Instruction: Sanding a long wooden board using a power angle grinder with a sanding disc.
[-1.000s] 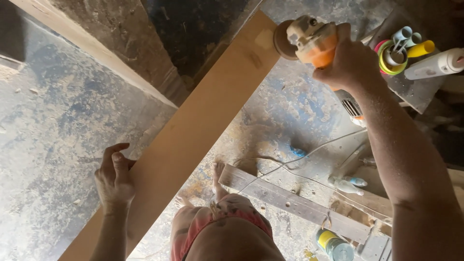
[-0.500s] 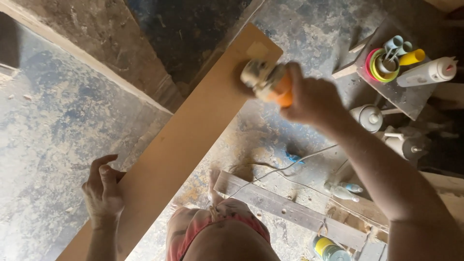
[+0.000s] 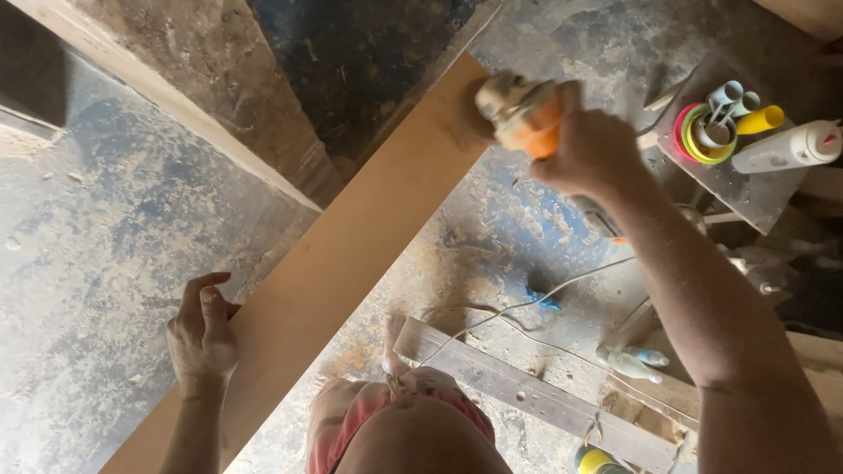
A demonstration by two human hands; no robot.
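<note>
Dusty concrete floor (image 3: 105, 263): beneath the board. Long brown board (image 3: 351, 254): runs diagonally, its far end under the sander. Orange disc sander (image 3: 520, 112): disc at the board's far end; best kept flat, pressure light, cord (image 3: 527, 303) clear of the board. Right hand (image 3: 590, 149): closed around the sander body. Left hand (image 3: 204, 338): half open, fingers curled, resting at the board's near left edge.

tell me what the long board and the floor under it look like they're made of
The long board looks like fibreboard or a similar pressed wood sheet: flat, even tan, matte, with no grain showing. The floor looks like bare concrete, grey-blue, rough and blotchy, coated with pale dust.
</note>
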